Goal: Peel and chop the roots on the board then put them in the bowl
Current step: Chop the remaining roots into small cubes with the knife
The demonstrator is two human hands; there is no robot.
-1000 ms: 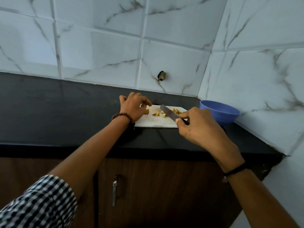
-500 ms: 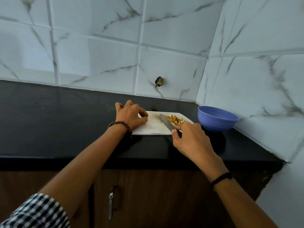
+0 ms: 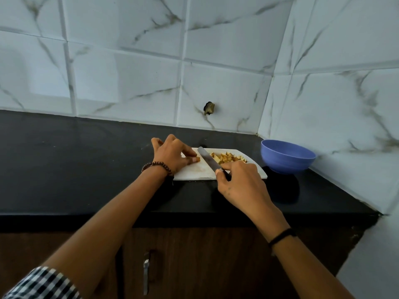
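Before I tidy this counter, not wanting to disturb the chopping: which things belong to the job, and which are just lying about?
Job: cutting board, knife in the right hand, chopped pieces, root piece in the left hand, blue bowl.
Idle: dark lump on the wall, cupboard handle.

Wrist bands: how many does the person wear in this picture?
2. A brown beaded bracelet is on the left wrist, beside the cutting board; a thin black band is on the right wrist. Both wrists show fully, so none seems hidden.

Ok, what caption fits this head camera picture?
Left hand pinches a small root piece; right hand grips a grey metal knife by yellow cubes on a white board.
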